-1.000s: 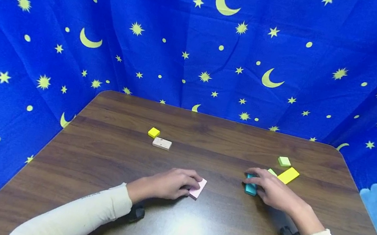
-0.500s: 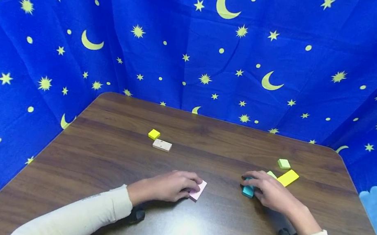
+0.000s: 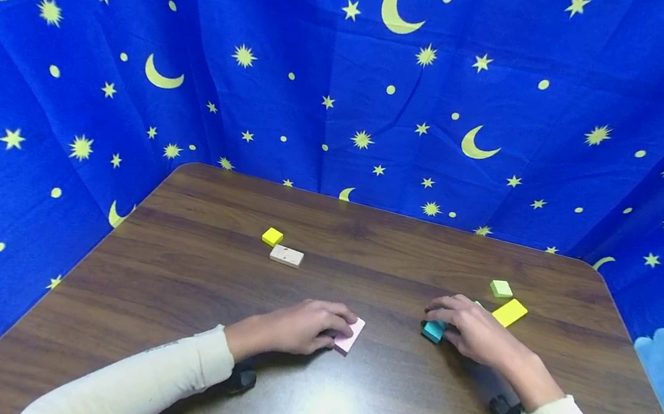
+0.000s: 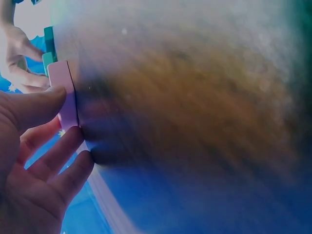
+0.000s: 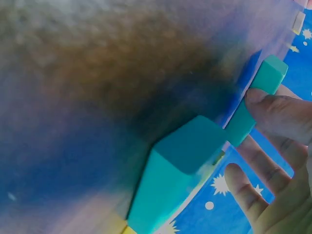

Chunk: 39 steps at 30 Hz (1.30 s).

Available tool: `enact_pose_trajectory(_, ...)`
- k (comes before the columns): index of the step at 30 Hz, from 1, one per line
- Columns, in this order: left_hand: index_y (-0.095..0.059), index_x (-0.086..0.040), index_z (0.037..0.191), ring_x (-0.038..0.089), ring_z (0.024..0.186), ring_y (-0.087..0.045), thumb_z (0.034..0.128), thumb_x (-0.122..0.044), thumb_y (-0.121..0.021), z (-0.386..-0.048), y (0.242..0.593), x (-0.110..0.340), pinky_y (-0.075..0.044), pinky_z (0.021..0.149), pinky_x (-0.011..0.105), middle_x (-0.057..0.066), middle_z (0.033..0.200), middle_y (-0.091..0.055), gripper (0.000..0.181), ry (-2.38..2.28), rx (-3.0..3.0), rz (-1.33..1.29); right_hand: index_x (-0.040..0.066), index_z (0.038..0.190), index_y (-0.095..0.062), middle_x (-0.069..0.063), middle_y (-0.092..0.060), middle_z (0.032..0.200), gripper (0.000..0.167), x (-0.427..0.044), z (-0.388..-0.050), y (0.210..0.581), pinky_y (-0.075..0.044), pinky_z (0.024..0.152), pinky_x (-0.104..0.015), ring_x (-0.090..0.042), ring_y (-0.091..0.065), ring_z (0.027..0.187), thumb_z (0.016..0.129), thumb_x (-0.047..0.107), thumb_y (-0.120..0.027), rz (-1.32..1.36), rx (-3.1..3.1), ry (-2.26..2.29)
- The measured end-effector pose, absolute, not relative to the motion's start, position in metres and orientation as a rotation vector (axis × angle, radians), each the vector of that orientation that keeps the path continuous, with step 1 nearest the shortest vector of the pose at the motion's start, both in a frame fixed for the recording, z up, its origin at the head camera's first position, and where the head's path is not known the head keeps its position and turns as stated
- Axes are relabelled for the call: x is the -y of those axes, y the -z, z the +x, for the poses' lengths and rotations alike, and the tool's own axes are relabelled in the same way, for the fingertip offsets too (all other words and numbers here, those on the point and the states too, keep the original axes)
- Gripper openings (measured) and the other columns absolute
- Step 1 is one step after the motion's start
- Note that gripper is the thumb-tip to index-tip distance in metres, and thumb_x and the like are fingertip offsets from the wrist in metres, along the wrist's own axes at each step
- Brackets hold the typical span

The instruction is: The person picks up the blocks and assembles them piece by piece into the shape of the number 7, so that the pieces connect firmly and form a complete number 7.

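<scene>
"Head view, quick: where's the pink block (image 3: 351,340) re the L hand (image 3: 305,326)?"

"At its fingertips on the table (image 3: 378,244), w/ one end poking out past them. Teal block (image 3: 433,331) is under the R hand (image 3: 477,326)'s fingers, near end showing betw. fingers & thumb. The 2 blocks are well apart."

"OK. What's hard to see?"

"Much of the teal block's top, bc the R hand covers it. Just a sliver of a light green block (image 3: 477,304) peeks out behind that hand, next to the yellow plank (image 3: 510,313). R wrist cam has a teal-looking block (image 5: 170,170) up close, right at the bottom edge of the pic; colours are off there, so can't tell if it's the green one. Tabletop's v. blurry in both wrist cams."

"And the grips?"

"L hand: thumb on one face, fingers opp., pinching the pink block; lower fingers spread off below, per L wrist cam. R hand: thumb & fingers clamped on the teal block, approx. mid-length; its lower fingers are apart from it, per R wrist cam."
</scene>
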<state>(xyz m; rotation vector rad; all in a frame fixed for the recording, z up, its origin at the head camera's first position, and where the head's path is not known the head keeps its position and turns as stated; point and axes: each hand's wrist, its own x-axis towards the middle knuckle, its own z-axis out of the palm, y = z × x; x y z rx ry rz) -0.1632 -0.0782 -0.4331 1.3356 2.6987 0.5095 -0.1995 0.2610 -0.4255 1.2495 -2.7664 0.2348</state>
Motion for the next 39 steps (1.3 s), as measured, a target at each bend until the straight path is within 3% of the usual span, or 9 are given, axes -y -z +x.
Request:
enact_pose_trajectory(16,-0.071,-0.016,0.122,0.017,0.131,-0.058,0.0922,-0.014,-0.067,-0.161,0.431,0.071,-0.046,0.111,0.033,-0.002,0.143,-0.059,0.030,-0.450,-2.694,1.297,0.016,0.113,-0.075,-0.006,-0.070,0.114,0.035,-0.233,-0.220,0.415,-0.056,0.091,-0.045,-0.025,-0.064,0.107,0.082,0.001,-0.075,1.269,2.834,-0.196)
enact_pose_trajectory(39,-0.067,-0.021,0.128,0.014,0.132,-0.056,0.0933,-0.017,-0.067,-0.160,0.429,0.070,-0.046,0.110,0.031,-0.007,0.147,-0.055,0.035,-0.414,-2.657,1.233,0.011,0.121,-0.071,-0.007,-0.069,0.114,0.037,-0.179,-0.217,0.420,-0.055,0.091,-0.042,-0.024,-0.063,0.107,0.085,0.002,-0.071,1.447,2.768,-0.307)
